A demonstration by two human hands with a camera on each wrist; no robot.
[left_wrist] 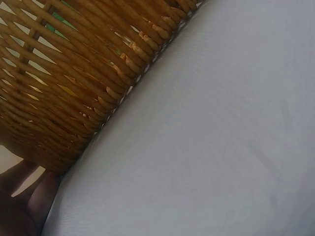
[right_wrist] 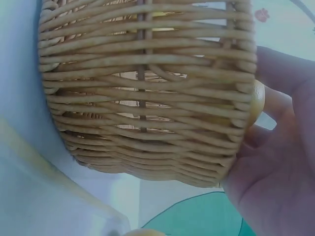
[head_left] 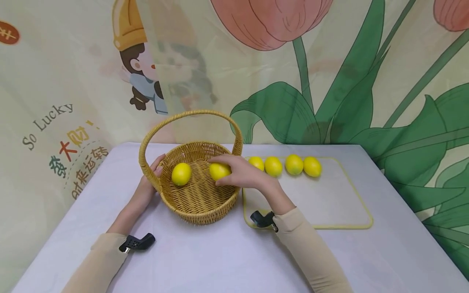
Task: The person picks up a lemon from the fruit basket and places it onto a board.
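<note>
A round wicker basket (head_left: 198, 203) with a tall arched handle (head_left: 194, 112) stands on the white-covered table. Inside it, on the left, lies one yellow lemon (head_left: 181, 174). My right hand (head_left: 243, 171) reaches over the basket's right rim and grips a second lemon (head_left: 219, 171) between thumb and fingers, just within the basket. From the right wrist, the woven wall (right_wrist: 147, 98) hides most of that lemon. On the opposite side, my left hand (head_left: 149, 179) rests against the outside of the basket near the handle's base. Its fingers (left_wrist: 42, 196) touch the lower wall in the left wrist view.
Right of the basket lies a pale board (head_left: 307, 203) with a yellow edge. Several lemons (head_left: 294, 164) sit in a row along its far side. A printed curtain (head_left: 205, 61) hangs behind the table (head_left: 190, 260).
</note>
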